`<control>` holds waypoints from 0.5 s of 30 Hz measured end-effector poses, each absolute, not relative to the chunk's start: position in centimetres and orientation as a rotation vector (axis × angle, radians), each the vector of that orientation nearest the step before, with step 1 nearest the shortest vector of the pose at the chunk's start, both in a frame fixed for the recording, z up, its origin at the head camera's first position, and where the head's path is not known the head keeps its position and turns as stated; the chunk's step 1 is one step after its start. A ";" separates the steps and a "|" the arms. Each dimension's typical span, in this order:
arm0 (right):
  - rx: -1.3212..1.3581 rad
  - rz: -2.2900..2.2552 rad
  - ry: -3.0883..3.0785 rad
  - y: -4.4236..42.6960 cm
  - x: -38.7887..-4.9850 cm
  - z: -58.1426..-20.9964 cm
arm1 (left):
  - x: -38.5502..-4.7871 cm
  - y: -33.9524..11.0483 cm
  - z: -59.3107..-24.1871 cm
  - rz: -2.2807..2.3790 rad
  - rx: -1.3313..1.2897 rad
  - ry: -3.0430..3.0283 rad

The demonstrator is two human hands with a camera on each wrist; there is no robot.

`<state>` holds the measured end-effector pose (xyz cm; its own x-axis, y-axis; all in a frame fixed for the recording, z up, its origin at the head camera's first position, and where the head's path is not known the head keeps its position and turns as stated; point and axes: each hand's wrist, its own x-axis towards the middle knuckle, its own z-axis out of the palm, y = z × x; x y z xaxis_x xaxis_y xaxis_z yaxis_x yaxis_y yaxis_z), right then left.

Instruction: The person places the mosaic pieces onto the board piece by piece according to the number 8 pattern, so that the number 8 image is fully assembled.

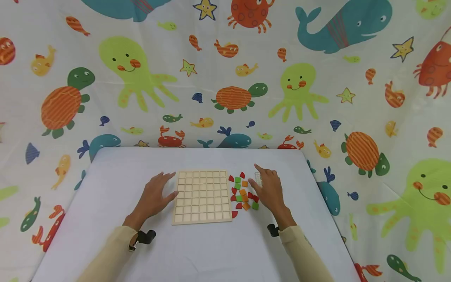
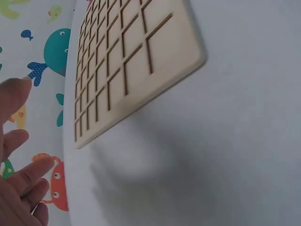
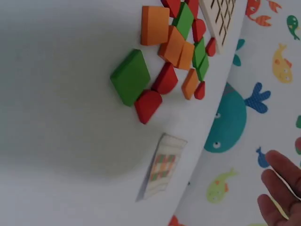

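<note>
A cream left sleeve [image 1: 110, 254] and matching right sleeve [image 1: 305, 256] end at the wrists, the right bearing a faint dark marking [image 1: 308, 241]. A rounded black left camera [image 1: 148, 236] and black right camera [image 1: 273, 230] are wrist-worn.

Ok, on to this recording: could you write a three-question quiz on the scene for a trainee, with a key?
1. True or false: every square of the wooden board holds a piece.
2. Which colour is missing among the loose pieces? (a) red (b) green (c) purple (d) orange
3. Fill in: of the two hands, the ____ one is nearer the printed card.

Key:
1. False; its squares are bare.
2. c.
3. Right; the right hand is beside it.
</note>
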<state>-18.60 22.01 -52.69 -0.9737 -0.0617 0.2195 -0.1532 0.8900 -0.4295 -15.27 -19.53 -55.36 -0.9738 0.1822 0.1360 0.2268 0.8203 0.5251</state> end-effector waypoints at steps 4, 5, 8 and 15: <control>0.119 0.793 -2.833 21.0 -19.2 -54.0 | -14.5 -19.5 -58.6 -1.032 -0.286 -2.878; 0.103 0.823 -2.835 20.7 -19.4 -54.4 | -14.2 -19.4 -59.2 -1.061 -0.286 -2.863; 0.048 0.914 -2.851 20.2 -20.0 -55.4 | -13.6 -19.2 -60.7 -1.129 -0.301 -2.812; -0.040 1.026 -2.896 19.5 -21.9 -57.3 | -12.7 -18.7 -62.0 -1.195 -0.309 -2.752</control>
